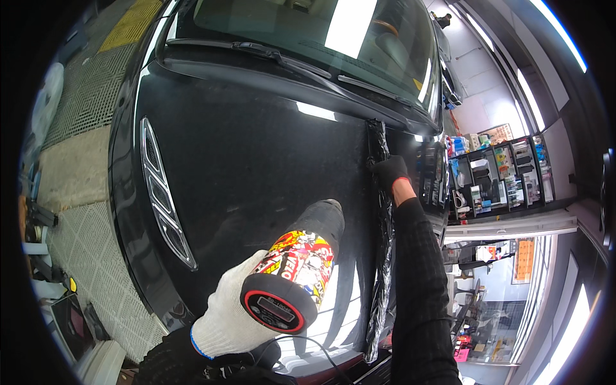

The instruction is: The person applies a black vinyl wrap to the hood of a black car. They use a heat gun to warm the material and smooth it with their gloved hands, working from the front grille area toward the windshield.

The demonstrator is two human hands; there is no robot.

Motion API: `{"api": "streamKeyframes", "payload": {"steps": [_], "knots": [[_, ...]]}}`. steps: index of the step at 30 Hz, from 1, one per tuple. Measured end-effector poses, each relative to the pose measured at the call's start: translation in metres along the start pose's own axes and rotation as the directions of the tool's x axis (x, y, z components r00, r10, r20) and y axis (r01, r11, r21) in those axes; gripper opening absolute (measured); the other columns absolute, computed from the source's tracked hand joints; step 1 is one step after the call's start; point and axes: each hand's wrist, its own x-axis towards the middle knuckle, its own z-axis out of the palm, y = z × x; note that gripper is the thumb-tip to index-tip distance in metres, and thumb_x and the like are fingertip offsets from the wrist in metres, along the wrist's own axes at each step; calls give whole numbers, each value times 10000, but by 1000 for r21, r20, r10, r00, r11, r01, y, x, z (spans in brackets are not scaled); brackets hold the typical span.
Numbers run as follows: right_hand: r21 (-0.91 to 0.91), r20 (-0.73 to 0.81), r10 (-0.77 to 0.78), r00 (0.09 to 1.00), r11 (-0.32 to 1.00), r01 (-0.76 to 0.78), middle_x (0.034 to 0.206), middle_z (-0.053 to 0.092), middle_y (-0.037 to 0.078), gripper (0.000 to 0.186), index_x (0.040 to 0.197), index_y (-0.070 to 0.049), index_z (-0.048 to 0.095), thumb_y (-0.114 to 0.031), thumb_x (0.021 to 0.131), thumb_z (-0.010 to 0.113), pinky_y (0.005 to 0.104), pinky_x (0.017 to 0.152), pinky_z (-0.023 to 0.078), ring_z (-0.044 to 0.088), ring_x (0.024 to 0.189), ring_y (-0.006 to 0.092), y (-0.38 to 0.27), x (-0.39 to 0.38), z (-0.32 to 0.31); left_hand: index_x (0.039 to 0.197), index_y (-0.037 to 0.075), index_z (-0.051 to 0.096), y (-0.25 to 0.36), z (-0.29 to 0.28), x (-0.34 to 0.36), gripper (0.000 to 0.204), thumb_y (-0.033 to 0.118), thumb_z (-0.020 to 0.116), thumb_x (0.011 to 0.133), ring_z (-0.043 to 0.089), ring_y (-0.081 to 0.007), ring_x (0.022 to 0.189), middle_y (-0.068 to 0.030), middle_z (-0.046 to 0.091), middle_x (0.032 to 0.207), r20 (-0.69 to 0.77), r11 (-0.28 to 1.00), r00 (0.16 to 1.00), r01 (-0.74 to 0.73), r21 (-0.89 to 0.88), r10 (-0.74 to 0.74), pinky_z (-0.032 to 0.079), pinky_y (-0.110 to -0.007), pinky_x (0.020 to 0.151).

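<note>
My left hand (234, 308), in a white knit glove with a blue cuff edge, is closed around a heat gun (298, 256). The gun's body carries a colourful sticker pattern, its round back end has a red ring and a small display, and its dark nozzle tilts away over the black car hood (256, 147). My right hand (390, 172), in a black glove with a red cuff, grips a long strip of wrinkled, shiny black film (383, 244). This strip runs lengthwise along the hood's right side, from near the windshield to the front edge.
A chrome-trimmed vent (163, 192) lies on the hood's left side. Wipers (282, 61) rest below the windshield (308, 29). A cable (321, 350) trails below the heat gun. Shelves of bottles and boxes (500, 176) stand at right; grated floor mats (96, 96) lie at left.
</note>
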Motion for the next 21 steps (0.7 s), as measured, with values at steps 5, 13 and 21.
{"api": "streamKeyframes", "payload": {"steps": [5,13,21], "knots": [[45,-12,-46,999,998,46,860,795,200,349,969,60,805,-209,770,904,413,733,582,773,783,286,4,-3,-1,1454,-171,466,3,5,6,1096,275,1052,642,738,-315,1171,-290,672,1303,6,996,1000,-6,-91,7,610,-392,1005],[248,86,-6,996,969,-15,844,785,170,266,987,38,801,-137,795,857,411,680,580,761,711,258,-1,-12,-2,1250,-75,578,20,1,14,809,241,1032,660,776,-299,993,-223,724,1080,-30,992,999,6,-126,-9,628,-374,850],[407,118,72,990,906,-114,807,753,130,196,949,69,774,-4,775,826,362,572,536,704,643,219,-20,-34,-15,1236,-78,583,16,0,17,801,234,1038,655,769,-294,988,-220,722,1075,-26,974,998,42,-224,-49,630,-371,861]]}}
